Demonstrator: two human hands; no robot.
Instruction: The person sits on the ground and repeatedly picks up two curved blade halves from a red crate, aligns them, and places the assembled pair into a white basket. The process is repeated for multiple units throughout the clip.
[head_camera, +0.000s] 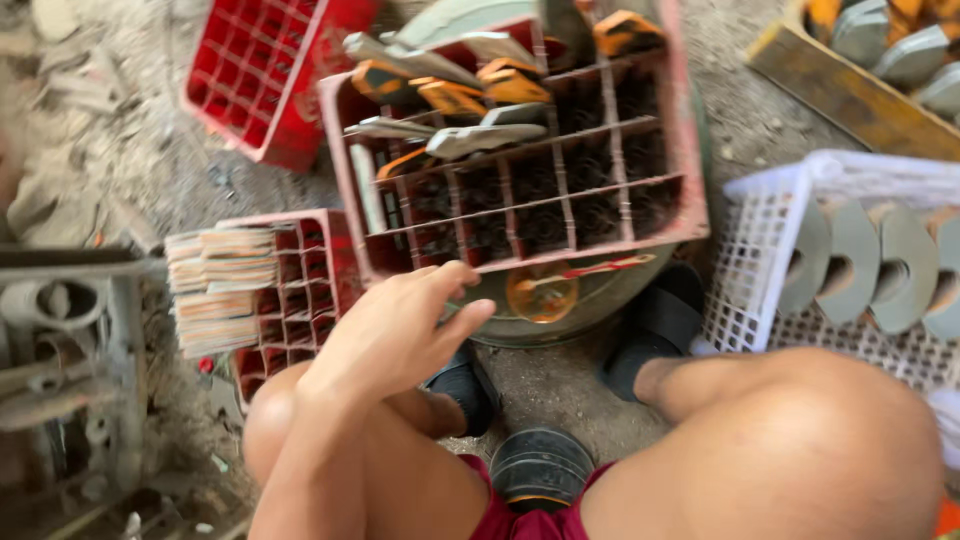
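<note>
Crate (640, 215), red and gridded, sits on a round drum just beyond the person's knees; it is the landmark. Nearest the camera, the left hand (395, 325) hovers empty over its near-left corner, fingers loosely spread; the right hand is out of view. The reach looks mid-way, and picking calls for moving further in. Grey-and-orange blades (455, 100) fill the crate's far cells. Right of it, a white basket (770, 250) holds grey discs (865, 265).
</note>
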